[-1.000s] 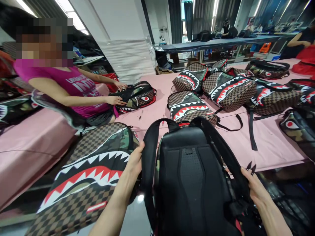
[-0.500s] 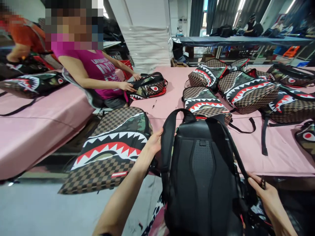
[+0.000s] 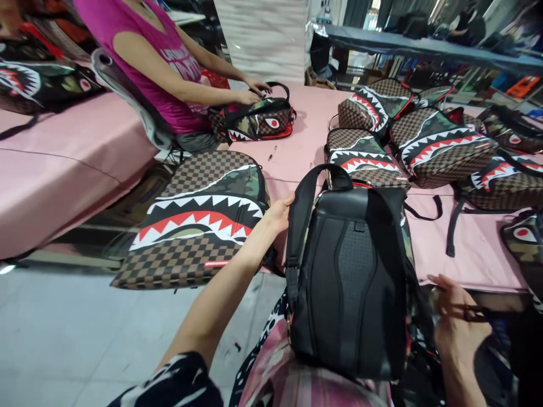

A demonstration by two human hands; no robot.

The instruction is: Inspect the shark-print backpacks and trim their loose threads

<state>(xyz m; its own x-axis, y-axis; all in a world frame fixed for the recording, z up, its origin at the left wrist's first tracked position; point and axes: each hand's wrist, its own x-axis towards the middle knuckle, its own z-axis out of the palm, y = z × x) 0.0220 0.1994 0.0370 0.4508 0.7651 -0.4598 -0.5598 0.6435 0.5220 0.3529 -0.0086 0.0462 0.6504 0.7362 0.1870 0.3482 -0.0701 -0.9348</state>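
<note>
Pink table [image 3: 436, 240] lay open just right of the backpack [image 3: 354, 282], which I had by the near edge, its top and long axis pointing away from me. My left fingers [image 3: 285, 206] gripped its strap [image 3: 302, 220]; my right fingers [image 3: 452, 297] were too blurred to tell.

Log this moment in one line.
left grip: on shoulder strap | right grip: beside backpack, with blurred dark item | backpack: back toward camera | pink table: patterned bags
</note>
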